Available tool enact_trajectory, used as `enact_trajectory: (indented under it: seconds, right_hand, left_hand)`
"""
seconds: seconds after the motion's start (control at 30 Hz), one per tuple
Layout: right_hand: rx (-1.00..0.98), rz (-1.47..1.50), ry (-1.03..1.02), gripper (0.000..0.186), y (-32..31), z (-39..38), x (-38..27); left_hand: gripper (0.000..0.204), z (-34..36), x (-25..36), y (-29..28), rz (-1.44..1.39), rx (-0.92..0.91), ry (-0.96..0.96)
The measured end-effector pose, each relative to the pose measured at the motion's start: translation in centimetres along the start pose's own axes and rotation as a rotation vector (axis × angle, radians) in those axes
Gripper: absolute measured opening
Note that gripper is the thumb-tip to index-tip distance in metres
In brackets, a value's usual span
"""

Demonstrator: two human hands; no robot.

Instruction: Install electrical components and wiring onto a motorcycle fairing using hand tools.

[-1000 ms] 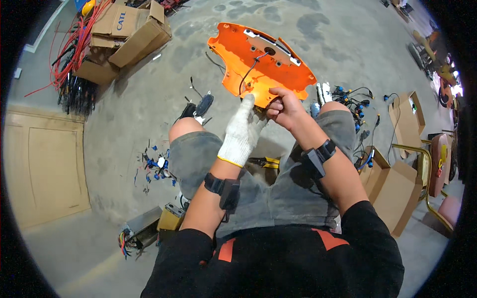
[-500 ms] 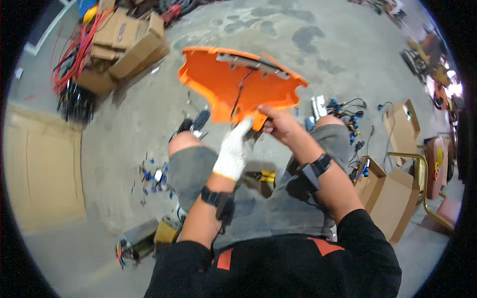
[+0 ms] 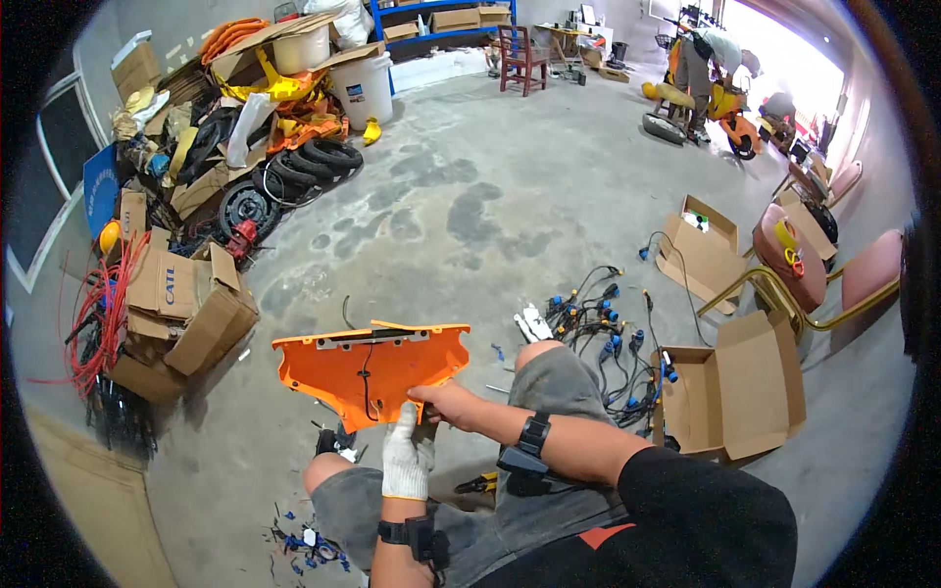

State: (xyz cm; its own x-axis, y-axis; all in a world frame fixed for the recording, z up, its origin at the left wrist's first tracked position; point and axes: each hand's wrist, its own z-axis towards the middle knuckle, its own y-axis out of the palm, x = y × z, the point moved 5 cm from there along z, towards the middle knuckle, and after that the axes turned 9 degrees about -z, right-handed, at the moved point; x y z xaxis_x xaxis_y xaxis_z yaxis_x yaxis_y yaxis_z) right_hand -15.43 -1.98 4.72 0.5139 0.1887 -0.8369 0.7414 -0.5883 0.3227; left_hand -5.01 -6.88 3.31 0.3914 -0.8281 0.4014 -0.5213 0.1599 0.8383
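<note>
Orange plastic panel held up above the knees, black wire running down its face; gloved left hand and bare right hand both clamped on its lower edge. Cardboard box sits on the floor nearby.

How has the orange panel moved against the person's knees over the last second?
Cannot tell for sure: the camera tilted up. The orange panel sits just beyond the knees, gripped at its near edge by left hand and right hand.
</note>
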Motion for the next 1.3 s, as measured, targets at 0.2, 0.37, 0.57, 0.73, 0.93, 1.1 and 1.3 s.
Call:
enact_trajectory:
  seconds: [0.2, 0.37, 0.57, 0.73, 0.93, 1.1, 1.3]
  right_hand:
    - [-0.117, -0.029, -0.152, 0.021, 0.8, 0.4, -1.0]
    - [-0.128, 0.051, -0.145, 0.019, 0.6, -0.2, -1.0]
    - [-0.206, 0.024, -0.116, 0.037, 1.6, -0.8, -1.1]
    - [-0.022, -0.111, -0.221, 0.036, 0.4, -0.5, -1.5]
    - [-0.033, -0.393, -0.201, 0.040, 0.6, -0.2, -0.9]
    - [-0.036, -0.473, -0.414, 0.043, 0.5, 0.7, 0.3]
    - [-0.014, -0.566, -0.163, 0.047, 1.4, -1.5, -1.0]
  left_hand:
    - [0.036, -0.7, 1.9, 1.3, 0.051, -0.067, 0.101]
    - [0.038, -0.6, 1.6, 1.6, 0.058, -0.041, 0.161]
    - [0.040, -0.2, 2.3, 0.3, 0.181, 0.032, 0.181]
    - [0.041, 0.5, 1.1, 0.4, 0.029, -0.035, 0.159]
    - [0.038, 0.4, 2.2, -0.9, 0.030, 0.073, 0.261]
    - [0.034, -0.3, 2.2, 0.5, 0.060, 0.057, 0.415]
    - [0.031, -0.4, 2.5, -0.9, 0.001, 0.119, 0.425]
